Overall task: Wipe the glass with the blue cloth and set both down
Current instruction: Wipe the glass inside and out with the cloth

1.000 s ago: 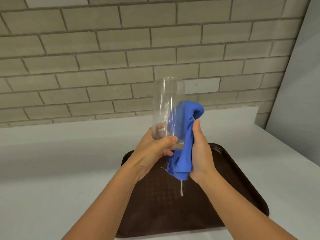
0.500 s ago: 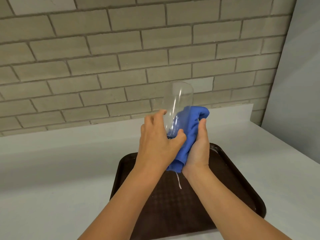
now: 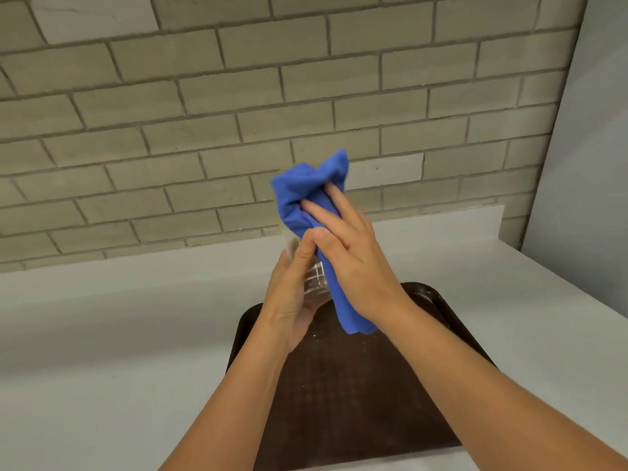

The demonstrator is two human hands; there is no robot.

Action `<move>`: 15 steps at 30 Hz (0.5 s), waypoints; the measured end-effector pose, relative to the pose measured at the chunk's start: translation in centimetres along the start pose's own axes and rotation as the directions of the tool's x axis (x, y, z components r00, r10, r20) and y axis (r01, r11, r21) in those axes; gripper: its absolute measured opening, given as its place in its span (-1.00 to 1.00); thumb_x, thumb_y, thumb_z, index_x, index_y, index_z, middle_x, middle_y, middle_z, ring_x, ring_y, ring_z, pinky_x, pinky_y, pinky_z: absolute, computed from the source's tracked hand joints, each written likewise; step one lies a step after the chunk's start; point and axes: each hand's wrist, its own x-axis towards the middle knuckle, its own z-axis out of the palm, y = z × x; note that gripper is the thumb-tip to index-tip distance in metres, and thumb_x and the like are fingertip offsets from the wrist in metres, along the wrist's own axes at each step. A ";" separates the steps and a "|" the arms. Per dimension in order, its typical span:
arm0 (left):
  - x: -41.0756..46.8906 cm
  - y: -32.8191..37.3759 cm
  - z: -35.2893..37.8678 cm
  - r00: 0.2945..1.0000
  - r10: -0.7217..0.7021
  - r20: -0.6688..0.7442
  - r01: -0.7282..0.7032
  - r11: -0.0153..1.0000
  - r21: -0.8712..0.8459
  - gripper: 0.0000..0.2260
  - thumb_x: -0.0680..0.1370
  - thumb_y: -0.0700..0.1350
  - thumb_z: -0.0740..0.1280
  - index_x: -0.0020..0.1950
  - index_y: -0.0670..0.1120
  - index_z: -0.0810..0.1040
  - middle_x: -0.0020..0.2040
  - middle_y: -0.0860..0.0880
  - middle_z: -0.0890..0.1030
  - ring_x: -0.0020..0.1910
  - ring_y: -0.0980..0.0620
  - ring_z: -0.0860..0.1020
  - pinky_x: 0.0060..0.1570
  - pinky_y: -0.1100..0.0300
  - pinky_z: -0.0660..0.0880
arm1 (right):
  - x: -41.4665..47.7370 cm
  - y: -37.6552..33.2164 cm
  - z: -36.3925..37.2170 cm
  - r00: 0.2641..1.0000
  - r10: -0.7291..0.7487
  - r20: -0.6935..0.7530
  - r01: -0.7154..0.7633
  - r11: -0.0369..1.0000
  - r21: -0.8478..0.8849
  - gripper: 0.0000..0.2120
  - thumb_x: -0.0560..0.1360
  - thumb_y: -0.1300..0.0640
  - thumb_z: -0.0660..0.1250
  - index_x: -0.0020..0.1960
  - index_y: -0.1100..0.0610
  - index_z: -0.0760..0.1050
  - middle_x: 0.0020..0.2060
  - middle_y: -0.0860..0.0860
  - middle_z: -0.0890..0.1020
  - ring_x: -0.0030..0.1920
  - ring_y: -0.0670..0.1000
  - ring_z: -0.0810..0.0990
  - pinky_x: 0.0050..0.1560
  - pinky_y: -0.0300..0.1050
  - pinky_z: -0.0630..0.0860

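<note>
The left hand grips the lower end of the glass, its thumb running up the near side, and holds it in the air above the brown tray. The right hand clasps the blue cloth against the glass; the cloth bunches beyond its fingertips, covering the upper part of the glass, and a tail hangs below its palm. Only a small clear patch of glass shows between the two hands.
</note>
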 end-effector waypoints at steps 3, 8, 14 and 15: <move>0.1 0.4 -0.7 0.996 0.004 0.085 0.004 0.996 -0.093 -0.51 0.24 0.08 0.51 0.10 -0.05 0.53 -0.11 -0.03 0.71 -0.11 -0.01 0.67 -0.21 0.11 0.59 | 3.0 -0.7 -0.8 0.995 0.049 0.084 -0.058 0.993 0.105 -0.60 0.57 0.07 0.08 0.40 -0.01 0.20 0.49 -0.08 0.08 0.42 -0.24 0.02 0.30 -0.47 0.00; -0.4 0.4 -1.5 0.986 0.014 0.165 0.002 0.995 -0.096 -0.59 0.21 0.01 0.50 0.04 0.02 0.58 -0.09 -0.05 0.70 -0.14 -0.01 0.67 -0.22 0.09 0.59 | 2.5 0.2 -0.3 0.962 0.270 0.025 -0.265 0.915 0.305 -0.60 0.57 -0.03 0.03 0.40 -0.09 0.17 0.39 -0.03 0.35 0.35 -0.06 0.34 0.35 -0.18 0.26; -1.3 -1.1 -2.4 0.974 -0.087 0.209 0.125 0.976 -0.177 -0.71 0.24 0.01 0.41 -0.07 -0.02 0.67 -0.21 0.01 0.71 -0.21 0.08 0.67 -0.27 0.19 0.58 | -3.0 -0.1 1.1 0.998 -0.050 0.028 0.048 0.998 0.042 -0.63 0.53 0.03 0.06 0.30 -0.23 0.17 0.43 -0.22 0.10 0.43 -0.29 0.02 0.37 -0.48 -0.01; -1.4 -1.4 -2.5 0.972 -0.088 0.216 0.134 0.969 -0.207 -0.72 0.25 0.00 0.42 -0.08 -0.02 0.68 -0.18 0.00 0.71 -0.18 0.07 0.67 -0.24 0.17 0.59 | -2.7 -0.2 0.9 0.994 -0.086 0.062 0.088 0.995 -0.039 -0.63 0.51 0.03 0.07 0.30 -0.17 0.23 0.41 -0.22 0.09 0.44 -0.25 -0.04 0.38 -0.46 -0.09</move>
